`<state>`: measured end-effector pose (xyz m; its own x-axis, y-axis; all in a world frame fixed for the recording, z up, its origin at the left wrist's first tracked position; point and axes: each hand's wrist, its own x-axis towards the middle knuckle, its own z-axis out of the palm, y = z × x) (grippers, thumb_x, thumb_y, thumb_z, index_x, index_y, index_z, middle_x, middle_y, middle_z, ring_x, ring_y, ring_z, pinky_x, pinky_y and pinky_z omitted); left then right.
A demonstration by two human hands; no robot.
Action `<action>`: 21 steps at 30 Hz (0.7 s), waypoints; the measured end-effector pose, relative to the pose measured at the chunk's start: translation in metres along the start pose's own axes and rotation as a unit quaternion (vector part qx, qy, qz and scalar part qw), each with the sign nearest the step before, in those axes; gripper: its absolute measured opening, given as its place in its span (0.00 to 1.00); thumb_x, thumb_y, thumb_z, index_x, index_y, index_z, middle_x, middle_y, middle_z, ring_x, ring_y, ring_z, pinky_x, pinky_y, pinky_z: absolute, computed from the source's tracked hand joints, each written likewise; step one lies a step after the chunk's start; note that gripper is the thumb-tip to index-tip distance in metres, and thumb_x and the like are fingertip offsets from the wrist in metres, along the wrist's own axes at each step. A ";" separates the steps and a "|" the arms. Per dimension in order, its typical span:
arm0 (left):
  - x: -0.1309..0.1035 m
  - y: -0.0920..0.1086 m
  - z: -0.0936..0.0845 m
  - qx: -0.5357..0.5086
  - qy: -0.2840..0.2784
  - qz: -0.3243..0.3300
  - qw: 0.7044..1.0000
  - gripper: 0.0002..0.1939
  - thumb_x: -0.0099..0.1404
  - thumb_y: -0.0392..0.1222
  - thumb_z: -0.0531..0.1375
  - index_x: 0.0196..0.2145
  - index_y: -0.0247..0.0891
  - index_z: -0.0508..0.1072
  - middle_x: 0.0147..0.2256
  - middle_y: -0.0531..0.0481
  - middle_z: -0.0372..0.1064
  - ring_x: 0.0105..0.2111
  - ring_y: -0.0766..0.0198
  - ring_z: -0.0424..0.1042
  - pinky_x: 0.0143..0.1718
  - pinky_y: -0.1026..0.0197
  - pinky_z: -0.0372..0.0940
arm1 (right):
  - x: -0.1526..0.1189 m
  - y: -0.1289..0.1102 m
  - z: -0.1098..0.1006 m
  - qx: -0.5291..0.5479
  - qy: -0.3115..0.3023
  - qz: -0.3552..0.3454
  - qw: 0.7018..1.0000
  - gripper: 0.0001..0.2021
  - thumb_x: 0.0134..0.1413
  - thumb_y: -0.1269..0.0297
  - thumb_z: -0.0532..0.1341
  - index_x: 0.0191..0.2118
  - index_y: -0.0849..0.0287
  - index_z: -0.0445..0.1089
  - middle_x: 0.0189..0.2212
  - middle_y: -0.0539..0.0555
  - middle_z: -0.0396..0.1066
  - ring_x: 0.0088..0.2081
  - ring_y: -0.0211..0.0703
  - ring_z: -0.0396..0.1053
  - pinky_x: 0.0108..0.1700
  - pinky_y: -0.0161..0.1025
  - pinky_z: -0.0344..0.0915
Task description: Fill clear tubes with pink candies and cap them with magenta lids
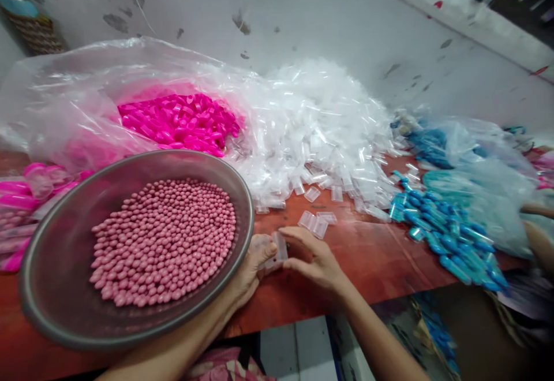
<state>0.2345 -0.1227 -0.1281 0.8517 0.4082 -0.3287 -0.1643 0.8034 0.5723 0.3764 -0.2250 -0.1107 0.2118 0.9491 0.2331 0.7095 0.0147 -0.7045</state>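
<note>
Just right of a large metal bowl (pixel 253 210), my left hand (pixel 250 271) is closed around small clear plastic containers (pixel 267 255), its thumb pressed on top. My right hand (pixel 318 260) meets it from the right, with thumb and fingers closed on a clear plastic container (pixel 280 247) at the end of the group. How many pieces lie between the hands I cannot tell. The bowl holds a heap of round pink candy-like balls (pixel 168 242). A few loose clear containers (pixel 314 224) lie on the red tabletop (pixel 359 257) beyond my right hand.
A big pile of clear containers (pixel 320 121) rises against the wall. Left of it, a plastic bag (pixel 78 86) holds bright pink caps (pixel 182 121). Blue-capped filled containers (pixel 450 231) lie at right beside another bag (pixel 489 196). Part of another person's arm (pixel 539 242) shows at the right edge.
</note>
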 end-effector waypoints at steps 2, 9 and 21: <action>-0.001 -0.001 0.000 -0.001 -0.008 -0.001 1.000 0.13 0.51 0.38 0.64 0.34 0.34 0.65 0.34 0.49 0.66 0.35 0.61 0.69 0.34 0.61 0.67 | -0.008 -0.008 0.003 0.016 -0.022 -0.014 1.000 0.25 0.47 0.58 0.64 0.52 0.52 0.60 0.49 0.55 0.63 0.52 0.46 0.60 0.53 0.43 0.59; -0.005 -0.005 0.000 0.083 0.004 0.025 0.996 0.23 0.51 0.36 0.64 0.42 0.39 0.59 0.38 0.47 0.66 0.34 0.59 0.71 0.32 0.58 0.67 | -0.001 0.025 -0.039 -0.171 0.052 0.096 0.979 0.26 0.49 0.53 0.60 0.54 0.58 0.58 0.52 0.60 0.60 0.53 0.51 0.58 0.54 0.50 0.56; -0.003 -0.008 -0.002 0.257 0.039 0.181 0.949 0.31 0.47 0.35 0.66 0.48 0.40 0.58 0.41 0.49 0.65 0.42 0.60 0.66 0.47 0.57 0.60 | 0.002 0.026 -0.024 -0.058 0.058 0.171 0.982 0.25 0.46 0.58 0.62 0.51 0.60 0.60 0.47 0.59 0.65 0.47 0.51 0.64 0.49 0.48 0.62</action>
<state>0.2321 -0.1298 -0.1330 0.7429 0.6641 -0.0848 -0.1571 0.2961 0.9421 0.4112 -0.2299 -0.1121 0.5218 0.8498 0.0749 0.6533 -0.3416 -0.6756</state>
